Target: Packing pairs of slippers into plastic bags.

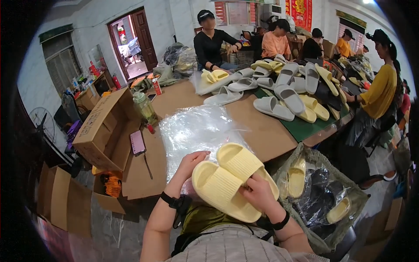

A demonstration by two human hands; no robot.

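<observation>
Head view showed a pair of pale yellow foam slippers (233,179), thick-soled with ribbed undersides, held sole-up low in the centre of the frame, just above the near edge of the counter (262,131). The right hand (259,194) gripped them from below, its fingers (249,183) curled and pressed against the ribbed sole of the nearer slipper. The left hand (192,159) lay beside the pair at centre left, fingers loosely bent together, touching a sheet of clear, crinkled plastic bags (196,129) spread over the brown cardboard-covered counter. A pink phone (138,142) lay flat to the left of the plastic, next to an open cardboard box (102,126). At lower right, a woven sack (323,192) lined with dark plastic held more yellow slippers. Grey and yellow slippers (288,98) lay piled on a green mat in the upper centre.
</observation>
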